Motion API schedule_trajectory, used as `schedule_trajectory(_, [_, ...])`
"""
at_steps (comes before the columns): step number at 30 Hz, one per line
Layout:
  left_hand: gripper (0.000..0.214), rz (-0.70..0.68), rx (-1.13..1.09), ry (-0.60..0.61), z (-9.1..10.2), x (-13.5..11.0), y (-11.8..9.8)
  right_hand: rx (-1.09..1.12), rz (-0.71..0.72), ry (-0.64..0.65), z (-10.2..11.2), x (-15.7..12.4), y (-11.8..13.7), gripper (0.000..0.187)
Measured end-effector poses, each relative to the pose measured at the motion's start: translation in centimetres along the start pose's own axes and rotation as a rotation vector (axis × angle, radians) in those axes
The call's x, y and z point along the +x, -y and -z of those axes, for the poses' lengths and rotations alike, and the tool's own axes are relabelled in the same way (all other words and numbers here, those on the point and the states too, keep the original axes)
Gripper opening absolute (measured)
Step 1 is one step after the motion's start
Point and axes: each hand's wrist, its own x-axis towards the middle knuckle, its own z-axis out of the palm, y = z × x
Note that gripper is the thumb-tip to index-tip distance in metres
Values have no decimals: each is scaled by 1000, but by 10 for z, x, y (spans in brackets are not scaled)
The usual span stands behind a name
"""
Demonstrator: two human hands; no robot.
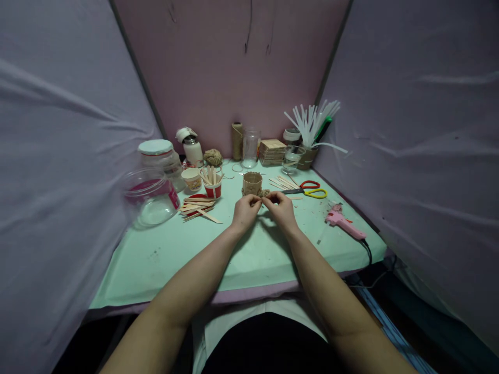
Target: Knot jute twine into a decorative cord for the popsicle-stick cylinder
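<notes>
My left hand [246, 209] and my right hand [279, 209] meet over the middle of the table, fingertips pinched close together. Whatever lies between the fingers is too small to make out. Just beyond my left hand stands a small brown cup-shaped holder [252, 183] with a scalloped rim, its lower part hidden by my fingers. A small ball of brown twine [265, 192] shows right behind my right fingertips. To the right lie scissors [307, 191] with one red and one yellow handle loop, and several thin wooden sticks [284, 182].
Craft sticks [197, 206] lie on the left, near a red cup [213, 189] of sticks and a clear plastic tub [150, 200]. A pink glue gun [345, 223] rests at right, its cord over the edge. Jars, twine and white glue sticks [310, 124] line the back.
</notes>
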Motion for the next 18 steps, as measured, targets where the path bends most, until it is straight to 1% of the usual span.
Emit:
schedule_trajectory(4, [12,-36,23,2,0,-1,-1,29,5,-23,0,0,-1,15])
schedule_trajectory(7, [13,-7,-14,5,0,0,-2,38,-12,-38,0,1,-3,17])
schedule_trajectory(11, [15,52,-61,-1,-1,1,1,52,-39,-6,0,1,-4,22])
schedule_trajectory(15, [14,70,-57,2,-1,2,3,31,-49,18,1,1,-4,25])
schedule_trajectory(18, [14,83,-31,13,-1,3,3,15,-70,43,0,2,-7,23])
